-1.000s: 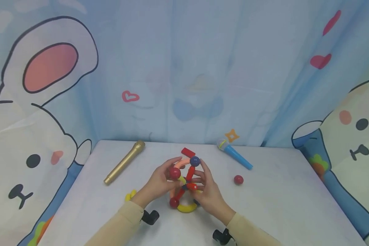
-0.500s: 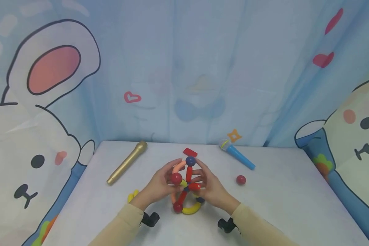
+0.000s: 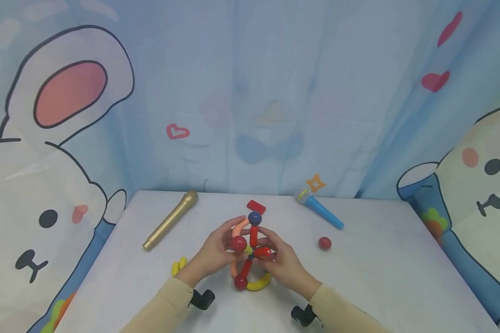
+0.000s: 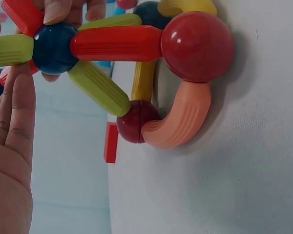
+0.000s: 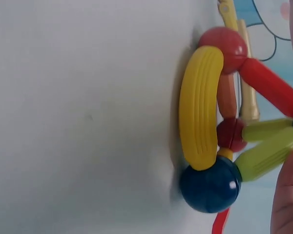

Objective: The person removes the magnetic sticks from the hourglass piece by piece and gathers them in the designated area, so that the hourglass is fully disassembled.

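Note:
A toy structure of magnetic rods and balls stands on the table between both hands. Its base holds a red ball (image 3: pixel 240 281), a curved yellow rod (image 5: pixel 201 109), a blue ball (image 5: pixel 211 185) and a curved peach rod (image 4: pixel 179 117). Slanted rods rise to a central blue ball (image 4: pixel 54 48). Higher up are another red ball (image 3: pixel 239 243) and a dark blue ball (image 3: pixel 255 218). My left hand (image 3: pixel 214 249) holds the upper part from the left, thumb below the upper red ball. Opposite it, my right hand (image 3: pixel 289 263) pinches near a short red rod (image 3: pixel 261 252); its fingertips are partly hidden.
A gold microphone (image 3: pixel 171 222) lies at the back left, a blue microphone (image 3: pixel 320 210) at the back right. A loose red ball (image 3: pixel 324 243) sits right of the hands. Behind the structure lies a red block (image 3: pixel 256 206); yellow pieces (image 3: pixel 178 266) lie by the left forearm.
The top dark blue ball has shifted left and the base's front red ball slightly right. My right hand's fingers have moved down from beside the top ball toward the middle of the structure.

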Action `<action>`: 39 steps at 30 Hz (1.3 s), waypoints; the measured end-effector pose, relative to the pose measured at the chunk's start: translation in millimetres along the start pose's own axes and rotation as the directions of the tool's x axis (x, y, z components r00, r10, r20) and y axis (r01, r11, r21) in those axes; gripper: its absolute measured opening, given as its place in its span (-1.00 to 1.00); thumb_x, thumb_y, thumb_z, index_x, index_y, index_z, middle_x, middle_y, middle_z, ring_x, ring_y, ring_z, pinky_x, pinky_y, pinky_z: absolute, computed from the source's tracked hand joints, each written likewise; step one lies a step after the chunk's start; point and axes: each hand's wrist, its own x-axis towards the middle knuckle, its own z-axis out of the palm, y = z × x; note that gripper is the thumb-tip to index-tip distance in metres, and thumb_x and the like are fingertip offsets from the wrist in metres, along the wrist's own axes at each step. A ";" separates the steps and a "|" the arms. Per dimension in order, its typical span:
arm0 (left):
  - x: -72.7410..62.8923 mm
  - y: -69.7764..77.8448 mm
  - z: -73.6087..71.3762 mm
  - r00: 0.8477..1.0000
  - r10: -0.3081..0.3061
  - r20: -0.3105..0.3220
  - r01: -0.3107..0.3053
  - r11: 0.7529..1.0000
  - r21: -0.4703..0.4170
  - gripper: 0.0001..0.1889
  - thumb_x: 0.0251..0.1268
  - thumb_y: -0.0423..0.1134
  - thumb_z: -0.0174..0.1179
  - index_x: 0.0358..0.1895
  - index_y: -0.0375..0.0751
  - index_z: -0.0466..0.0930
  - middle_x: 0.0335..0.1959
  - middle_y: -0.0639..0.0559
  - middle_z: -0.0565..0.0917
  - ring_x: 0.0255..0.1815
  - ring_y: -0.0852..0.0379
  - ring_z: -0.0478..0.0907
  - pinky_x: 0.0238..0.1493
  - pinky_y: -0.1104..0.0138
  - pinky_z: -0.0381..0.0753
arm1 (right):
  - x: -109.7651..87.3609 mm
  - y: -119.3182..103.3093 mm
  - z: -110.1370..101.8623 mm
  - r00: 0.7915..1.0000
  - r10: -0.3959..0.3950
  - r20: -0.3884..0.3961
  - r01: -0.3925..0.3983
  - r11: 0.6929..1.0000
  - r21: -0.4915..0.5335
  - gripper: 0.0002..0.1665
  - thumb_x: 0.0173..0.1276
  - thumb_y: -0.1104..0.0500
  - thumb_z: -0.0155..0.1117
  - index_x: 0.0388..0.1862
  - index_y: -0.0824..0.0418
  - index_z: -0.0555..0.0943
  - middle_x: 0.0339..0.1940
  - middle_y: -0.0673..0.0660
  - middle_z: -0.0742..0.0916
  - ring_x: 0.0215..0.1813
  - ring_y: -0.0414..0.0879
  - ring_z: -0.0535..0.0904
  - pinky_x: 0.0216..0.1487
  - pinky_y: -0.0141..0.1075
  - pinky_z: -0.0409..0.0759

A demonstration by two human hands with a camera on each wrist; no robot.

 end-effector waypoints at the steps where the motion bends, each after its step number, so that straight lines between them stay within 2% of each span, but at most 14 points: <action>1: -0.1 -0.2 -0.1 1.000 0.000 -0.003 0.000 1.000 0.000 -0.10 0.15 -0.44 0.42 0.51 0.25 0.21 0.29 0.09 0.53 0.26 -0.08 0.51 0.12 0.15 0.60 | 1.7 1.2 -1.1 1.000 -0.004 0.011 0.004 1.000 -0.002 -0.01 0.22 0.41 0.45 0.54 -0.01 0.21 0.15 0.07 0.67 0.19 0.06 0.60 0.05 -0.16 0.65; 6: -0.5 -0.2 -2.4 1.000 0.016 -0.022 -0.016 1.000 0.022 -0.12 0.15 -0.40 0.43 0.49 0.28 0.22 0.30 0.07 0.51 0.04 0.07 0.62 0.06 0.22 0.63 | 13.1 3.7 -8.5 0.996 -0.013 0.083 0.016 1.000 -0.026 -0.02 0.25 0.39 0.43 0.55 -0.06 0.22 0.18 0.04 0.66 0.24 0.05 0.55 0.10 -0.11 0.63; 8: -0.1 0.2 -4.9 0.999 0.031 -0.016 -0.030 0.999 0.029 -0.13 0.17 -0.43 0.40 0.49 0.25 0.22 0.33 0.07 0.48 -0.02 0.07 0.63 0.07 0.24 0.62 | 18.1 3.7 -11.7 0.993 -0.017 0.116 0.021 0.999 -0.032 -0.03 0.26 0.39 0.42 0.55 -0.09 0.23 0.19 0.03 0.65 0.25 0.05 0.54 0.12 -0.07 0.61; 13: 0.1 3.1 -12.4 0.997 0.059 0.041 -0.058 0.998 -0.012 -0.19 0.26 -0.58 0.17 0.53 0.11 0.22 0.45 0.00 0.31 0.08 -0.04 0.61 0.12 0.20 0.60 | 26.8 5.8 -15.3 0.986 0.006 0.165 -0.001 1.000 -0.028 -0.14 0.31 0.33 0.40 0.51 -0.08 0.31 0.24 0.02 0.61 0.28 0.06 0.51 0.19 0.05 0.55; 16: -0.7 5.0 -16.0 0.997 0.047 0.061 -0.045 0.999 -0.026 -0.28 0.29 -0.53 0.11 0.51 0.04 0.29 0.47 0.00 0.31 0.12 -0.06 0.60 0.13 0.13 0.60 | 29.4 5.9 -15.3 0.985 0.024 0.174 -0.021 1.000 -0.022 -0.19 0.31 0.30 0.41 0.49 -0.03 0.35 0.30 0.03 0.58 0.30 0.08 0.48 0.21 0.10 0.52; 21: -0.6 6.0 -21.5 0.997 0.036 0.074 -0.035 0.999 -0.015 -0.37 0.31 -0.39 0.16 0.47 -0.05 0.35 0.42 -0.04 0.38 0.06 -0.03 0.64 0.13 0.09 0.59 | 33.3 6.8 -15.9 0.982 0.040 0.184 -0.035 0.999 -0.030 -0.22 0.30 0.29 0.42 0.46 0.00 0.39 0.31 0.03 0.56 0.32 0.10 0.45 0.21 0.12 0.51; 28: 0.8 6.0 -29.4 0.993 0.002 0.118 0.006 0.998 -0.060 -0.38 0.33 -0.34 0.26 0.45 -0.01 0.38 0.49 -0.01 0.28 0.13 -0.04 0.60 0.14 0.12 0.58 | 33.6 9.6 -14.7 0.980 0.052 0.192 -0.051 0.999 -0.008 -0.27 0.30 0.30 0.42 0.43 0.02 0.43 0.29 0.03 0.58 0.31 0.10 0.46 0.20 0.12 0.52; 35: -1.1 6.2 -32.9 0.990 -0.007 0.140 0.020 0.995 -0.095 -0.41 0.33 -0.32 0.28 0.43 -0.06 0.41 0.43 -0.07 0.37 0.17 -0.07 0.58 0.16 0.10 0.57 | 30.3 7.9 -10.4 0.979 0.033 0.200 -0.042 0.998 0.039 -0.26 0.28 0.18 0.47 0.42 0.06 0.43 0.25 0.04 0.60 0.22 0.07 0.54 0.17 0.03 0.57; 39: -2.3 6.2 -31.9 0.993 -0.007 0.122 0.017 0.997 -0.074 -0.41 0.30 -0.28 0.34 0.40 -0.06 0.44 0.51 -0.09 0.23 0.19 -0.07 0.56 0.12 0.12 0.60 | 30.8 7.6 -11.8 0.978 0.015 0.208 -0.021 0.999 0.030 -0.32 0.30 0.20 0.45 0.39 0.07 0.46 0.24 0.02 0.61 0.22 0.04 0.54 0.19 0.03 0.55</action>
